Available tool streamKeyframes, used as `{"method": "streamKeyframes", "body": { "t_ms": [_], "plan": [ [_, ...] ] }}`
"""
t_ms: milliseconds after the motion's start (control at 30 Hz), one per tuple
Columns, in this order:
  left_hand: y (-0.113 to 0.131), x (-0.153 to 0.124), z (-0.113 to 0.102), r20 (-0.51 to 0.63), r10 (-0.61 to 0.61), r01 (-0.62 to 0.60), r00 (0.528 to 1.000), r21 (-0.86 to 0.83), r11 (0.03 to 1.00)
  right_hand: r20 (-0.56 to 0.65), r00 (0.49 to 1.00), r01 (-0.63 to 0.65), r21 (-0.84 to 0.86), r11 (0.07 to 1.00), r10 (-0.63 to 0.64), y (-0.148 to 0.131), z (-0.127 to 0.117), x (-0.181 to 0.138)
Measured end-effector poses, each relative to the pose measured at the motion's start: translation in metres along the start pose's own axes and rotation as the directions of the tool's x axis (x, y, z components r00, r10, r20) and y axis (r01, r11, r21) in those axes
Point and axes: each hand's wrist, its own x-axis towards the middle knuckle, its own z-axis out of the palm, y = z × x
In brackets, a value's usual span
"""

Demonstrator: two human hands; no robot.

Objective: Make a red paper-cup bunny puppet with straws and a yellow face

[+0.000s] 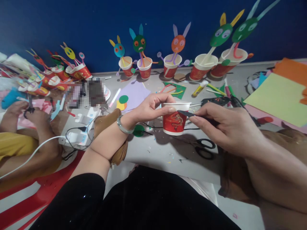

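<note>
A red paper cup point(174, 123) with a white rim and a gold dragon-like print stands upright, just above or on the table; I cannot tell which. My left hand point(155, 107) grips it from the left, thumb on the side below the rim. Between thumb and fingertips, my right hand point(218, 127) pinches a dark pointed blade point(186, 113). Its tip meets the cup's side just under the rim, close to my left thumb. Whether the tip has pierced the paper cannot be seen. Scissors with black handles point(205, 148) lie on the table below the right hand.
Several cups with paper-faced figures, such as an orange one point(178, 43), line the blue wall. Purple paper point(134, 94), a yellow glue stick point(200, 88) and yellow sheets point(278, 97) lie around. At left are a power strip point(81, 131) and another person's hands point(35, 115) with scissors.
</note>
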Motion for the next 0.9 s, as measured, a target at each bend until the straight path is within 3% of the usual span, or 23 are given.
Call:
{"method": "streamKeyframes", "body": {
  "t_ms": [267, 467, 567, 667, 900],
  "plan": [
    [0.009, 0.0, 0.003, -0.008, -0.019, 0.018, 1.0, -0.083, 0.996, -0.053, 0.997, 0.052, 0.078, 0.996, -0.048, 0.003, -0.001, 0.003],
    [0.015, 0.0, 0.002, -0.056, -0.062, 0.054, 0.997, -0.137, 0.989, 0.057, 0.995, 0.068, 0.221, 0.973, -0.083, -0.001, -0.008, 0.008],
    [0.015, 0.0, 0.002, -0.047, -0.07, 0.062, 0.996, -0.161, 0.985, -0.108, 0.989, 0.111, 0.045, 0.993, -0.105, 0.006, -0.002, 0.005],
    [0.014, 0.001, 0.004, -0.025, -0.089, 0.083, 0.996, -0.178, 0.98, -0.26, 0.93, 0.202, -0.229, 0.952, -0.259, 0.015, 0.008, 0.002],
    [0.014, 0.001, 0.006, -0.055, -0.093, 0.082, 0.994, -0.168, 0.982, -0.177, 0.818, 0.32, -0.651, 0.688, -0.547, 0.01, 0.007, 0.003]
  ]
}}
